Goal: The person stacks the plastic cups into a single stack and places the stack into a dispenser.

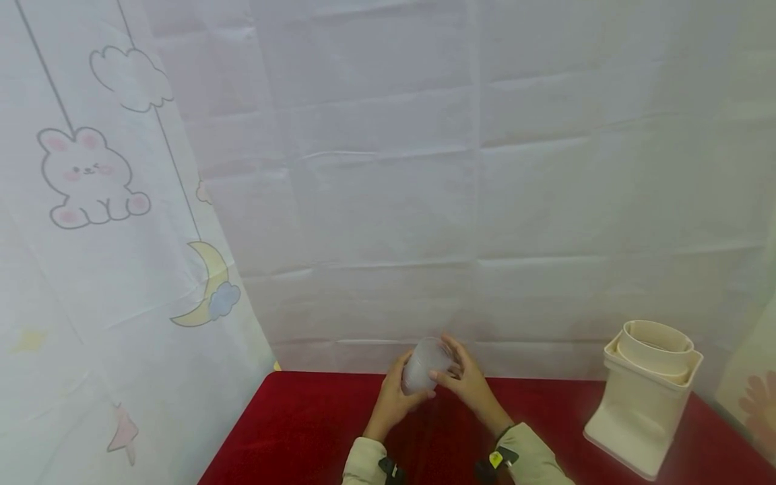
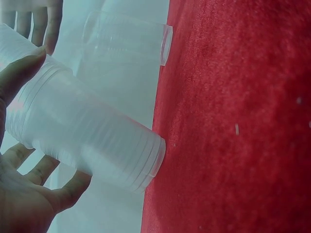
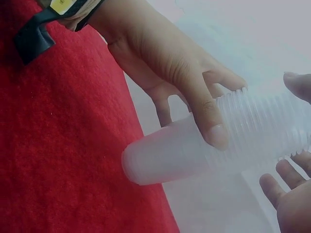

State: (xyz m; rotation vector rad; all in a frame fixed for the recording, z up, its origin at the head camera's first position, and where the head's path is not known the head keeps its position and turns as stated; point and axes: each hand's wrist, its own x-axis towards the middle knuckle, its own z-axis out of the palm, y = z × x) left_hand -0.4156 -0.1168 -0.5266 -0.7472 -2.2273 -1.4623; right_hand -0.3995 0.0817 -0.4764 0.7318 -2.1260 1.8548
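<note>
A stack of nested clear plastic cups (image 1: 419,372) is held between both hands over the red table. In the left wrist view the stack (image 2: 92,121) slants, its ridged rims near the palm and its bases toward the red cloth. My left hand (image 1: 394,399) holds it with the thumb on one side and curved fingers on the other. My right hand (image 3: 180,73) grips the stack from the other side, thumb (image 3: 214,131) on the cup walls by the rims. Another clear cup (image 2: 126,41) shows behind the stack in the left wrist view.
A cream plastic stand (image 1: 636,404) with a round open top (image 1: 657,347) is on the right of the red-covered table (image 1: 303,417). A pale creased sheet (image 1: 376,202) hangs behind the table, and a sheet with cartoon prints (image 1: 91,283) hangs at the left.
</note>
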